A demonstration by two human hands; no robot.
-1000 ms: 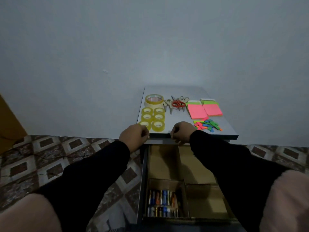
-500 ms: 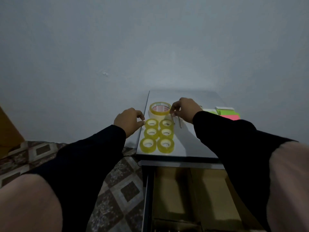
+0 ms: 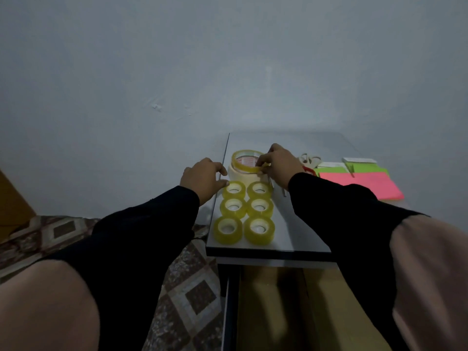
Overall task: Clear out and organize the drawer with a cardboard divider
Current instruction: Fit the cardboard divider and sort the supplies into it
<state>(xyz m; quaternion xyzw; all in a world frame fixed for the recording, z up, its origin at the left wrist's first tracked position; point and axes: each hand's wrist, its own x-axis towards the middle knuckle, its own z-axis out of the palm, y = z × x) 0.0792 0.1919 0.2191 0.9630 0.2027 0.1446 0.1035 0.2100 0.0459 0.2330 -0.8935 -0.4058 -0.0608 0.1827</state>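
Six small tape rolls (image 3: 244,214) left paired for sorting into drawer (image 3: 273,307); right hand (image 3: 277,166) pinching large tape roll (image 3: 245,165), left hand (image 3: 203,179) half-curled, empty, touching nearest small roll.

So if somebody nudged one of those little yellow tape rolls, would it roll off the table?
Probably not. The six small tape rolls lie flat on their faces, holes up, so a nudge would likely slide one rather than roll it. The tabletop looks glossy, so it may slide easily. The left column sits close to the edge, so a sideways push could drop one.
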